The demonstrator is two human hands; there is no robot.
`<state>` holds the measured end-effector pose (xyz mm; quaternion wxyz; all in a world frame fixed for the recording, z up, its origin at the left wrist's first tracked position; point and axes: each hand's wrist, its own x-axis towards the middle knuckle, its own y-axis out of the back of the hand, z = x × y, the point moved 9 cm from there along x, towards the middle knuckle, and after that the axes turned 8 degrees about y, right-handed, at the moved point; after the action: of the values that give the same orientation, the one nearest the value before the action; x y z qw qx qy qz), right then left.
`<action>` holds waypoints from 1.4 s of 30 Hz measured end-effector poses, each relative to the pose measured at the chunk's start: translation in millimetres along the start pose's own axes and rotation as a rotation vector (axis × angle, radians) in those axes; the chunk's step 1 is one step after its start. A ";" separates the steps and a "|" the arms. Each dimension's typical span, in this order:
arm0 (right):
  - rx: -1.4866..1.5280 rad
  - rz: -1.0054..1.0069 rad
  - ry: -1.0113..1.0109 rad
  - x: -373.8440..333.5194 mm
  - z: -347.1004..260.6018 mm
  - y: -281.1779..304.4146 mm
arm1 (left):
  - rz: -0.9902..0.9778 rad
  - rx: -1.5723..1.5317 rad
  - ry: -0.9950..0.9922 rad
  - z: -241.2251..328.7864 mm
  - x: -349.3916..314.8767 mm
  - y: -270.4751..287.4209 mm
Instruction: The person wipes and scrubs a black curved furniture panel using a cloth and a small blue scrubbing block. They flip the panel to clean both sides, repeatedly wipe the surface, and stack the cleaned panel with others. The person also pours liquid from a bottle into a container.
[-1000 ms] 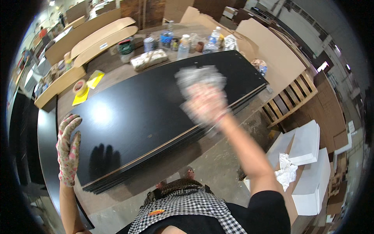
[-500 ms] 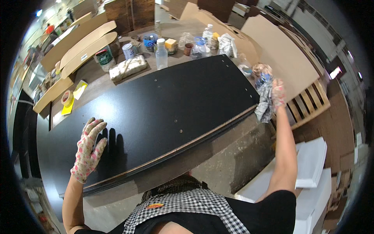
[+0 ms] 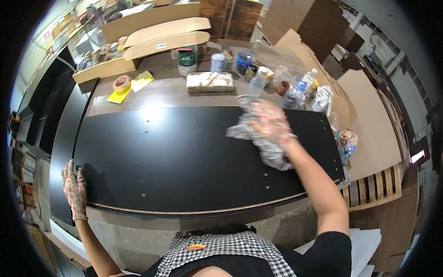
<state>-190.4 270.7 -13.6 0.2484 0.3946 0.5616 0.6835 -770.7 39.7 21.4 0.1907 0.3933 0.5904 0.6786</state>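
Observation:
A long black panel (image 3: 175, 157) lies across the workbench in front of me. My right hand (image 3: 272, 127), in a patterned glove, presses a crumpled grey rag (image 3: 263, 143) onto the panel's right half. My left hand (image 3: 75, 189), also gloved, grips the panel's near left corner with the fingers curled over its edge. Small holes dot the panel's surface.
Behind the panel stand a wrapped block (image 3: 210, 81), cans (image 3: 187, 60), plastic bottles (image 3: 256, 83), a tape roll (image 3: 122, 84) and yellow paper (image 3: 143, 81). Cardboard boxes (image 3: 161, 39) line the back. A wooden pallet (image 3: 374, 189) and cardboard sheets sit at the right.
My right hand has come back with the rag from beyond the panel's right end onto its right half. My left hand has slid from the panel's surface to its left corner.

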 end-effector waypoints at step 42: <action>0.073 0.036 0.112 66.8 -84.5 -18.0 | 0.009 -1.193 -0.467 25.2 19.7 57.4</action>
<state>-299.1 279.1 -18.4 0.1896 0.3744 0.5922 0.6879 -751.9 57.1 81.9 0.4976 0.3594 0.0526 0.7877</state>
